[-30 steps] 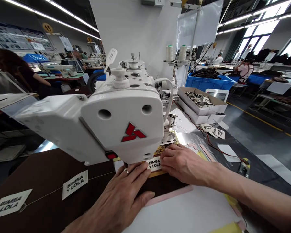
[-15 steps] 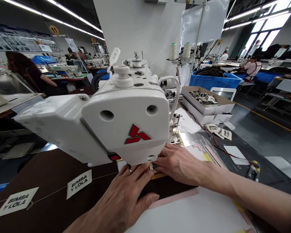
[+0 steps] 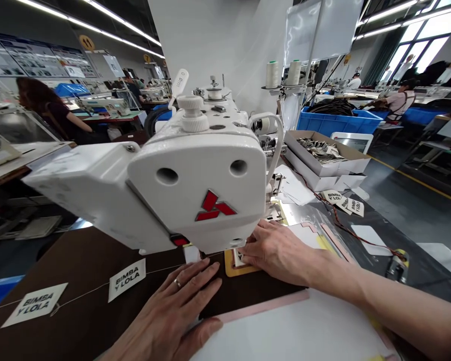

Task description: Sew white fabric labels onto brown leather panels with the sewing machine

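Observation:
Under the head of a white sewing machine [image 3: 197,173] lies dark brown material [image 3: 86,265]. My left hand [image 3: 180,301] rests flat on it, fingers stretched out and slightly apart, a ring on one finger. My right hand [image 3: 278,248] has its fingers bent over a white printed label [image 3: 239,257], holding it at a yellow-edged template [image 3: 231,271]. Its fingertips are partly hidden, as is the needle area behind the machine head. On the left, a printed label [image 3: 127,281] and another label [image 3: 35,306] lie on the brown material, joined by a thread.
A white box [image 3: 326,168] full of labels stands at the right, with loose labels [image 3: 355,206] before it. Thread snips [image 3: 397,264] and a blank white card [image 3: 368,235] lie on the dark table. Behind are a blue crate [image 3: 338,120] and other people at machines.
My left hand has drawn back left and toward me, uncovering more of the yellow-edged template. My right hand stays at the label. The whole view has shifted slightly.

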A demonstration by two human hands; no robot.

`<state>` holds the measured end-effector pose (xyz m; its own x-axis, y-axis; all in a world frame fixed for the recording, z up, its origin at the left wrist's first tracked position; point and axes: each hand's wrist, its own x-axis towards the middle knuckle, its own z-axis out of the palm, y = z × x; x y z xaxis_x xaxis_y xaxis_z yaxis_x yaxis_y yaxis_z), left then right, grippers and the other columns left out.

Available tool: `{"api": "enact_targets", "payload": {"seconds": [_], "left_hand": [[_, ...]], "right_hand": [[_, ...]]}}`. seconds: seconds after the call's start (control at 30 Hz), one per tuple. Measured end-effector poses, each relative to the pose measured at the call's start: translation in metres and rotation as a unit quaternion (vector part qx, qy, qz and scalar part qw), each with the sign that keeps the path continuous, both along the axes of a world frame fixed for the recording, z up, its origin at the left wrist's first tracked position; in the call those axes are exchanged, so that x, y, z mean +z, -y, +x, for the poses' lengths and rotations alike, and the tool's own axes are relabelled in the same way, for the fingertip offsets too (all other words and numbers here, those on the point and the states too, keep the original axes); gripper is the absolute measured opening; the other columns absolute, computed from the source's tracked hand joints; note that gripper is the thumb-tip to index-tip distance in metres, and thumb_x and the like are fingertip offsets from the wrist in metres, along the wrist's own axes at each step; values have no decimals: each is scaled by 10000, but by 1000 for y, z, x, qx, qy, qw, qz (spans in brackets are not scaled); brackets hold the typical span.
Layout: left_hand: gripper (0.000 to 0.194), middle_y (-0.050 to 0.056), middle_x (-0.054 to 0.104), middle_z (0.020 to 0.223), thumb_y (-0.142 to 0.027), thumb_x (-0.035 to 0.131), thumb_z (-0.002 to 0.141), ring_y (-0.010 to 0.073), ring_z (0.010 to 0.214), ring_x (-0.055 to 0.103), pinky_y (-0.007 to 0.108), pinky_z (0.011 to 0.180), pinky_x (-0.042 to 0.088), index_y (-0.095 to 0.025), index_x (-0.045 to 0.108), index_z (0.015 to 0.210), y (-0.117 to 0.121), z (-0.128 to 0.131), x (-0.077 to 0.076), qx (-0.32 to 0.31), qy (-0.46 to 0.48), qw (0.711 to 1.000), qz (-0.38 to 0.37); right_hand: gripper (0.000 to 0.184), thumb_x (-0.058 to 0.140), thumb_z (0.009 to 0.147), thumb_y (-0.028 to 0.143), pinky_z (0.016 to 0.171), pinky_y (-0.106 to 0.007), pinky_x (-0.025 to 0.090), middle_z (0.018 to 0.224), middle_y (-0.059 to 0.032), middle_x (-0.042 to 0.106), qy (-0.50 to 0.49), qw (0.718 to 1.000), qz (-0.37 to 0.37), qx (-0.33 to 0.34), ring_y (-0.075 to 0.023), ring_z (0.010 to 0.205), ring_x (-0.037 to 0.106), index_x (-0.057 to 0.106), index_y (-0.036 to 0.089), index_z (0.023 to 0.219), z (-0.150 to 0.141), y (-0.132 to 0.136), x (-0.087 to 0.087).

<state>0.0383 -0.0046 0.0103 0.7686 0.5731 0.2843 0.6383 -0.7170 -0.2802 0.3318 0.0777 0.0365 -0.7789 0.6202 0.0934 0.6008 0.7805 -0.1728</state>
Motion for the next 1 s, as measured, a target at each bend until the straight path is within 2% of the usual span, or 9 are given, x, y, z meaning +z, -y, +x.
{"api": "enact_targets", "payload": {"seconds": [0.23, 0.4, 0.5, 0.67, 0.8, 1.0], "left_hand": [[597, 3, 491, 1616, -571, 626, 1016, 254, 1391, 594, 381, 1072, 567, -254, 570, 1518, -2, 1, -2, 4, 14, 1000, -24], [526, 4, 542, 1580, -532, 636, 1018, 241, 1379, 602, 377, 1146, 517, -264, 614, 1470, 0, 1, 0, -3, 34, 998, -45], [517, 15, 564, 1563, -528, 639, 1018, 243, 1373, 605, 376, 1171, 496, -269, 620, 1465, 0, 2, 0, 1, 40, 998, -54], [562, 3, 518, 1597, -545, 621, 1022, 256, 1406, 578, 388, 1109, 549, -252, 586, 1501, -2, 2, -2, 1, 20, 999, -36], [524, -31, 502, 1600, -542, 591, 1040, 249, 1400, 585, 407, 1044, 593, -262, 598, 1483, 0, 4, -2, 12, 2, 999, -32], [507, -17, 503, 1606, -495, 608, 1040, 238, 1423, 563, 382, 1109, 546, -270, 591, 1495, 4, 4, -2, 7, 22, 999, -45]], "right_hand": [[248, 548, 1080, 250, 893, -377, 467, 1058, -99, 673, -4, 1000, 0, -4, -247, 1039, 612, 734, 197, 925, 1, 0, -2], [265, 516, 1098, 264, 947, -396, 477, 1117, -110, 678, 5, 1000, -22, -15, -259, 1099, 625, 766, 213, 1026, 0, 2, 0], [274, 520, 1100, 282, 959, -399, 478, 1128, -115, 680, 8, 999, -30, -23, -262, 1111, 629, 771, 211, 1018, -2, 2, 2], [246, 550, 1083, 256, 942, -385, 471, 1109, -106, 684, 2, 1000, -18, -25, -256, 1093, 622, 778, 220, 999, -3, 3, 1], [262, 539, 1082, 261, 911, -386, 459, 1081, -100, 674, -3, 1000, -6, -26, -251, 1045, 614, 763, 213, 955, -2, 4, -4], [238, 548, 1083, 295, 821, -373, 431, 1021, -68, 653, -8, 1000, 0, -30, -228, 951, 590, 752, 237, 975, 0, 6, -8]]}}
